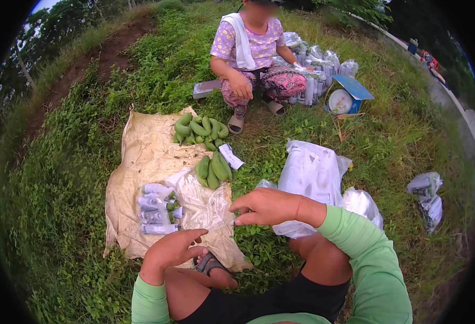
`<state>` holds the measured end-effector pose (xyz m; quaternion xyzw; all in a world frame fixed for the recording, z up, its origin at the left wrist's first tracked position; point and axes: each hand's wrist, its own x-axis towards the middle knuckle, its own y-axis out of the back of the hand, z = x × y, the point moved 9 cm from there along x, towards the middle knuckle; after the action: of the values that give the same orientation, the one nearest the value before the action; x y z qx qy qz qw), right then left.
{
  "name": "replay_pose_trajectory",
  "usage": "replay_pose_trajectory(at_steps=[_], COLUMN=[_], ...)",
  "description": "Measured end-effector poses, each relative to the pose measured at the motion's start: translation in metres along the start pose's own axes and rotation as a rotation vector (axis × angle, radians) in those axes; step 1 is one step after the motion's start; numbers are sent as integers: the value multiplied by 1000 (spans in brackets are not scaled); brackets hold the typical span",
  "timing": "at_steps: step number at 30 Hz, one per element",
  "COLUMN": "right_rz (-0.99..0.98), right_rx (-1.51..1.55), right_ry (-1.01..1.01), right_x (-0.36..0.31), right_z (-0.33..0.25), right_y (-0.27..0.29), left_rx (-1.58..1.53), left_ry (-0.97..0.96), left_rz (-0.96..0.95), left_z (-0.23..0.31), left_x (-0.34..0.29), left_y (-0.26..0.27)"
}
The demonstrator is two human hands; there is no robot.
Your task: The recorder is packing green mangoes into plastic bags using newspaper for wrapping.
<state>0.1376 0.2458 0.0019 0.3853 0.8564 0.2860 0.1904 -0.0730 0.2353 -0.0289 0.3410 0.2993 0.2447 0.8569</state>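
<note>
My left hand (174, 249) is above the near edge of a tan sack sheet (135, 140), its thumb and forefinger apart. To its right, my right hand (267, 208) reaches in over the sheet's right edge, thumb and forefinger also parted. A crumpled clear plastic bag (197, 198) lies between and just beyond my fingertips; whether they touch it is hard to tell. Left of that bag sits a clear pack of paper-wrapped vegetables (156, 209), green ends showing. Beyond are a few loose long green gourd-like vegetables (213, 171) and a larger heap of them (197, 129).
Right of the sheet lies a big white plastic bag (311, 173), with another clear bag (363, 205) beside it. A person (248, 48) squats at the far side near several bagged bundles (316, 81) and a blue box (353, 89). More bagged bundles (427, 197) lie far right.
</note>
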Motion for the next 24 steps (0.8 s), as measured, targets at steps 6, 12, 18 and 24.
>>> replay_pose_trajectory(at_steps=[6,12,18,24], right_rz=[4,-9,4,16], right_rx=[3,17,-8,5], right_ry=[-9,-24,-39,-25], right_x=[3,4,5,5], right_z=[4,8,12,13], right_y=[-1,-3,-4,-5], left_rx=[5,6,2,-5], left_ry=[-24,-16,-8,22], left_rz=[7,2,-1,-5], left_z=[1,0,1,-2], left_x=[-2,-2,-2,-1], left_y=[1,0,1,-1])
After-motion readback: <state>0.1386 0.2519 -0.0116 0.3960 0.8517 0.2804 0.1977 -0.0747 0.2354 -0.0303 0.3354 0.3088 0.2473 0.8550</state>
